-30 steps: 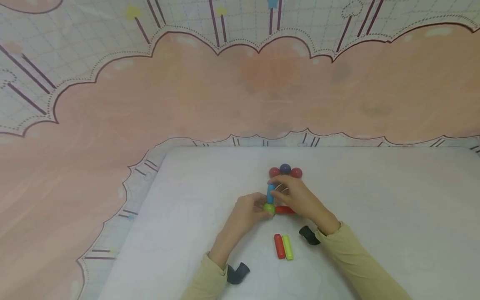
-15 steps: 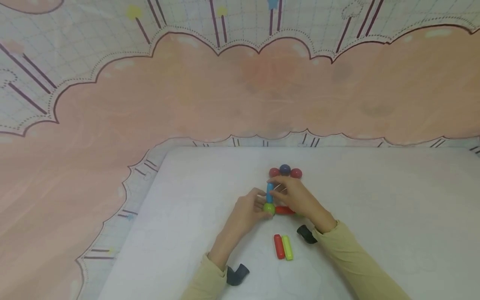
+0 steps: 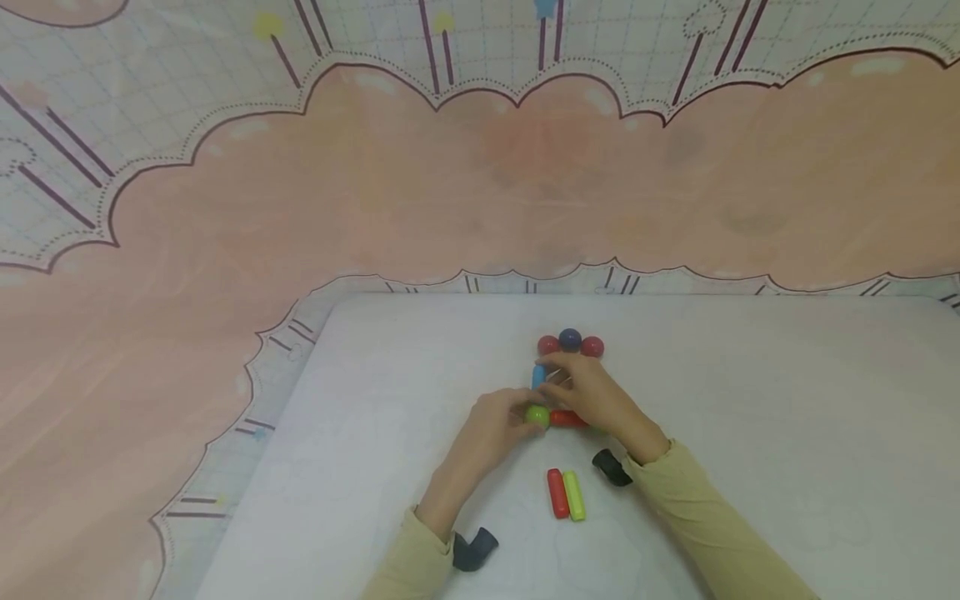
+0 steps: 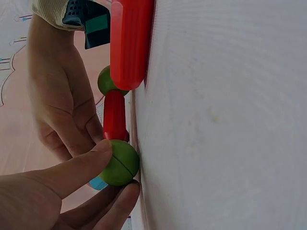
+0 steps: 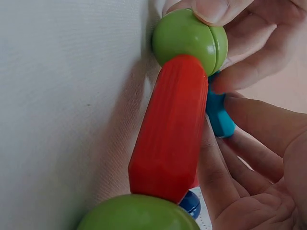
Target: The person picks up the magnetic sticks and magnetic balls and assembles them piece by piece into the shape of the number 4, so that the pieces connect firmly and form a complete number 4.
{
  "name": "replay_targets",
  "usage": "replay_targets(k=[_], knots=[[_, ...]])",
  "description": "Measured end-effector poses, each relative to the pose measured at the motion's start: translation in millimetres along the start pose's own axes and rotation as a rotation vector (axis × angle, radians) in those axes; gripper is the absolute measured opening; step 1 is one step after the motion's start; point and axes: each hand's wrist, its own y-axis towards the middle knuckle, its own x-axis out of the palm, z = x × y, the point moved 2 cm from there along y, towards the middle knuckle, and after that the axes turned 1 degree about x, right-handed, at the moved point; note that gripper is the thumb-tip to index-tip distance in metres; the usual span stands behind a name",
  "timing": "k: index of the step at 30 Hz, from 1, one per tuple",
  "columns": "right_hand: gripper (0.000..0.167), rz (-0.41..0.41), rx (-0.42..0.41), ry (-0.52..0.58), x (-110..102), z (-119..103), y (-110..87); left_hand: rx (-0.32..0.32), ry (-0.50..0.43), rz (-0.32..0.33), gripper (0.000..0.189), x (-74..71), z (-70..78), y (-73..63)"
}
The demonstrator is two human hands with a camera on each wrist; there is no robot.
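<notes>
The white tabletop (image 3: 810, 400) stretches wide, its left edge slanting away; beyond it spreads a peach-coloured printed sheet (image 3: 450, 192), and there's a dark scalloped outline (image 3: 517, 105) rolling across, pale grid (image 3: 187, 50) above, little blue star (image 3: 545, 8) up top, light dim.

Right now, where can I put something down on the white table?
The white table has bare patches left of the left hand and right of the right hand. Between them it's crowded: green ball, blue stick and red stick, with three balls beyond and two sticks nearer.
</notes>
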Motion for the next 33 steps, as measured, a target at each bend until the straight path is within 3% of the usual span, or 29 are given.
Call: replay_targets(k=[16,26,33], knots=[[0.040,0.010,0.050,-0.035,-10,-5,-9.6,-0.017,-0.003,0.001,0.030,1.7,-1.4,0.2],[0.038,0.020,0.002,-0.069,-23,-13,-24.1,-0.036,-0.021,-0.001,0.030,0.6,-2.9,0.8],[0.034,-0.021,-0.052,-0.069,-24,-15,-36.9,-0.029,-0.023,0.001,0.032,0.9,-2.3,1.7]])
